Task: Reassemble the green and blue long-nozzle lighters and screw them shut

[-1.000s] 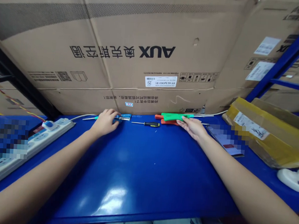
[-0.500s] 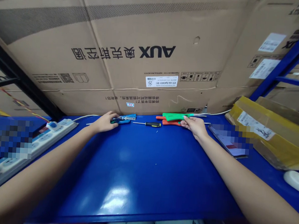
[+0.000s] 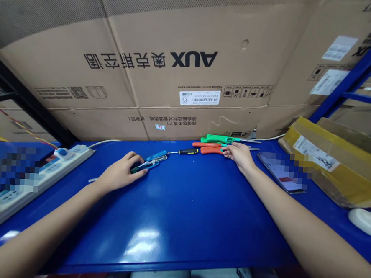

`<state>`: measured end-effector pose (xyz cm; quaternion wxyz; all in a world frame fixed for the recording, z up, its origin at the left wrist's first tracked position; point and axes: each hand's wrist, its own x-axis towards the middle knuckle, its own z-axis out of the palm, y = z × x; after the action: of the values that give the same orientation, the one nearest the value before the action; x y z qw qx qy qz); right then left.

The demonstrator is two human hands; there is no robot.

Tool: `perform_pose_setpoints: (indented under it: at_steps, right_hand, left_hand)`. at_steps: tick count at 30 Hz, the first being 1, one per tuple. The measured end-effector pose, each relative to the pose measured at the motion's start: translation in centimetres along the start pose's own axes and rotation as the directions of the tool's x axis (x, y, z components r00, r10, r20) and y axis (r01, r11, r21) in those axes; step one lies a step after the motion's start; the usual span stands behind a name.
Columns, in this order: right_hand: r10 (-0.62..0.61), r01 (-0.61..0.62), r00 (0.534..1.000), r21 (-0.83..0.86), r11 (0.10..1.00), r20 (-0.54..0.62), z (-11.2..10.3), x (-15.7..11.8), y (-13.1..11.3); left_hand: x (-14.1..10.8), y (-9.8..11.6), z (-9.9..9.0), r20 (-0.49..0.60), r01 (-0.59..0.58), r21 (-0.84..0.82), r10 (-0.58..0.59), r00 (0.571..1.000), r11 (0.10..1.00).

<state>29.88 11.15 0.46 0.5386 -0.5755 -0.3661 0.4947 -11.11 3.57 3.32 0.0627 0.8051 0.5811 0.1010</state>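
My left hand (image 3: 122,173) is closed around a bunch of blue- and clear-handled screwdrivers (image 3: 157,155), their handles pointing right; a metal shaft shows behind the wrist. Just right of them lies a black-and-yellow screwdriver (image 3: 188,151), its tip close to the blue handles. My right hand (image 3: 240,155) has its fingertips closed at the trigger end of an orange long-neck lighter (image 3: 211,150). Behind that one is another orange lighter (image 3: 207,144). Green long-neck lighters (image 3: 222,138) lie farthest back, metal necks pointing right, apart from my fingers.
A large cardboard box (image 3: 151,82) walls off the back of the blue table (image 3: 174,222). On the left runs a white power strip (image 3: 50,166). To the right are a phone (image 3: 279,174), a yellow-taped carton (image 3: 325,164), and a white object (image 3: 365,221) at the edge.
My left hand has drawn the screwdrivers toward me. My right hand has let go of the green lighter, which now lies at the back, and has moved to the orange one.
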Motion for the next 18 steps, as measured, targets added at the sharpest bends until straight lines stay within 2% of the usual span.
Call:
perform_pose_setpoints:
  at_steps: [3,6,8,10,11,13,16,18]
  right_hand:
    - [-0.055,0.054,0.998,-0.067,0.996,-0.007,0.3,-0.4,-0.1]
    - [-0.144,0.148,0.989,-0.165,0.975,0.036,0.9,-1.2,0.0]
    - [-0.21,0.231,0.971,-0.232,0.945,0.112,1.4,-2.2,0.0]
    - [-0.275,0.337,0.932,-0.286,0.897,0.237,2.1,-3.7,0.0]
    - [-0.3,0.395,0.9,-0.304,0.867,0.316,2.4,-4.5,0.0]
    - [-0.333,0.52,0.807,-0.321,0.791,0.487,3.1,-6.5,-0.2]
    - [-0.273,0.669,0.607,-0.294,0.683,0.746,3.5,-9.1,-0.7]
    - [-0.201,0.723,0.5,-0.278,0.633,0.842,3.5,-10.2,-1.0]
  left_hand:
    - [-1.7,0.7,0.3,-0.025,0.003,0.005,-0.003,1.0,1.0]
    - [-3.1,1.7,0.7,-0.05,-0.024,0.003,0.024,0.998,1.0]
    - [-3.8,2.5,1.0,-0.05,-0.059,-0.006,0.059,0.997,0.998]
    - [-4.2,3.6,1.3,-0.045,-0.11,-0.019,0.109,0.993,0.994]
    - [-4.3,4.1,1.5,-0.042,-0.137,-0.029,0.136,0.99,0.99]
    - [-4.3,5.5,1.9,-0.039,-0.204,-0.05,0.202,0.979,0.978]
    - [-3.7,7.8,2.5,-0.034,-0.319,-0.081,0.317,0.948,0.944]
    - [-3.1,9.4,3.0,-0.037,-0.406,-0.098,0.404,0.914,0.909]
